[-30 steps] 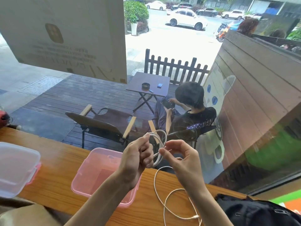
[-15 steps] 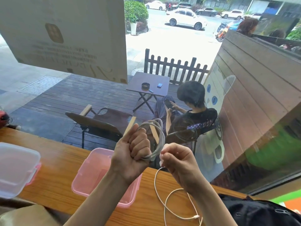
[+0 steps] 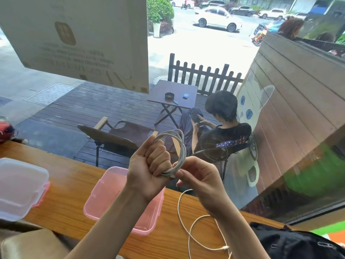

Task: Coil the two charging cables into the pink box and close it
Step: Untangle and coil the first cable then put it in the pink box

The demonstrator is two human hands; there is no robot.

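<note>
A white charging cable is wound into several loops, held up above the wooden counter. My left hand is a fist shut around the loops. My right hand pinches the same cable just below the coil. The cable's loose tail hangs down and curls on the counter to a plug near the front edge. The open pink box sits on the counter under my left forearm. I cannot make out a second cable.
A clear lid with pink clips lies at the left on the wooden counter. A black bag rests at the right. A window stands right behind the counter, with a seated person outside.
The coil has gained another loop and my left hand has closed into a fist around it. My right hand moved up and in to the coil's lower end, shortening the loose tail.
</note>
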